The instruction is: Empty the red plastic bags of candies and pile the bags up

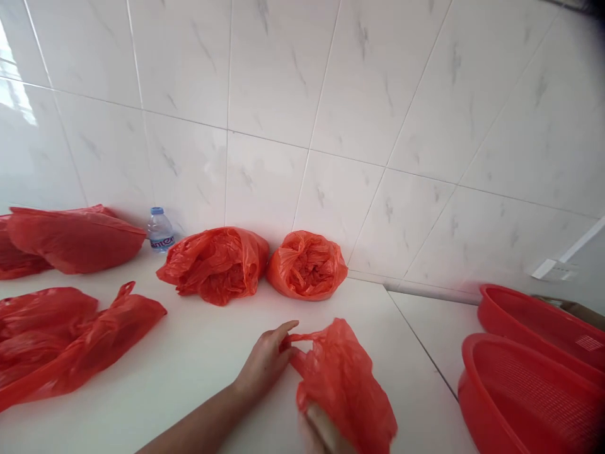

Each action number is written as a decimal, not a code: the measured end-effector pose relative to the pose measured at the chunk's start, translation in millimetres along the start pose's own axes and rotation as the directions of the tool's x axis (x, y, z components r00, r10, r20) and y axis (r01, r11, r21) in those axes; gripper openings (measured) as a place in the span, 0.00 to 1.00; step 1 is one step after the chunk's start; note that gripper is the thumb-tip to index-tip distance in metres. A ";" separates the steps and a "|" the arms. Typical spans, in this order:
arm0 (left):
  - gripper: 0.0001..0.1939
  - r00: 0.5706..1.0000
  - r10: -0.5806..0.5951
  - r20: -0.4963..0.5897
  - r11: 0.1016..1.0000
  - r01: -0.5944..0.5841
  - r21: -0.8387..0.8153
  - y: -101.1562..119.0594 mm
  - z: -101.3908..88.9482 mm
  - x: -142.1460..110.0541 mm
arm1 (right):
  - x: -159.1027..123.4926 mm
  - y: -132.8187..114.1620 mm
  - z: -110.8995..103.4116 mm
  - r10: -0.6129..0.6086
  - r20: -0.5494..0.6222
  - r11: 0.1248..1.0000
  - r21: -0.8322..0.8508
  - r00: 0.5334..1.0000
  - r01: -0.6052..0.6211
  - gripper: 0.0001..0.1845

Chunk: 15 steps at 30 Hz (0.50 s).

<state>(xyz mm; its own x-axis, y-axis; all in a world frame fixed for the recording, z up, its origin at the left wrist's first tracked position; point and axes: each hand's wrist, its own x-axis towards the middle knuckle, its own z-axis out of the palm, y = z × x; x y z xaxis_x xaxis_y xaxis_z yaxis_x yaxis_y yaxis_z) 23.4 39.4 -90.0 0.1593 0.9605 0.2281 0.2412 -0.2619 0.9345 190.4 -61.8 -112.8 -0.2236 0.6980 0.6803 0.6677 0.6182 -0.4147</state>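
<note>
A crumpled red plastic bag [347, 384] is stretched between my two hands over the white table. My left hand [265, 359] grips the bag's handle loops at its left side, fingers closed round them. Lower down, my right hand [324, 429] is partly covered by the thin red plastic and slightly blurred; its fingers are bent against the bag's lower left side. Behind my hands, against the wall, sit a rounded red bag [309, 265] with bunched plastic in its mouth and a wider crumpled red bag [215, 265].
A small water bottle [161, 230] with a blue cap stands by the wall. To the left lie a filled red bag [78, 239] and loose red bags [70, 340]. At right are two red plastic baskets [472, 378], past a seam in the white table [227, 366].
</note>
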 end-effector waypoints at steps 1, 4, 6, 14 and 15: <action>0.19 1.000 -0.014 -0.026 1.000 0.014 -0.026 -0.2 -3.2 2.4 | 1.3 4.8 -9.5 0.002 -0.021 0.999 -0.042 1.000 -0.003 0.40; 0.09 0.987 -0.086 -0.137 0.990 0.069 -0.124 -3.4 -19.1 11.6 | 11.9 33.6 -42.8 0.040 -0.173 0.965 -0.250 0.984 -0.083 0.33; 0.08 0.973 -0.142 -0.183 0.974 0.104 -0.202 -5.4 -29.4 16.6 | 21.4 61.2 -62.3 0.127 -0.333 0.883 -0.391 0.934 -0.260 0.30; 0.12 0.983 -0.175 0.049 0.859 0.177 -0.481 17.0 -15.4 2.7 | 33.7 86.2 -80.5 0.097 -0.413 0.746 -0.572 0.906 -0.341 0.24; 0.13 0.982 -0.170 0.076 0.848 0.185 -0.497 22.0 -12.0 -1.0 | 34.0 76.1 -79.2 -0.014 -0.411 0.739 -0.619 0.912 -0.267 0.23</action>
<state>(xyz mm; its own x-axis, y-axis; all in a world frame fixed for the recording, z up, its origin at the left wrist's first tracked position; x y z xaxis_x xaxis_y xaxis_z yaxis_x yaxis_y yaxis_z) 17.0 33.8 -66.4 0.1887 0.9810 0.0444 -0.2421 0.0026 0.9702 289.8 -19.7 -73.4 0.0779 0.4790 0.8744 0.9924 0.0463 -0.1138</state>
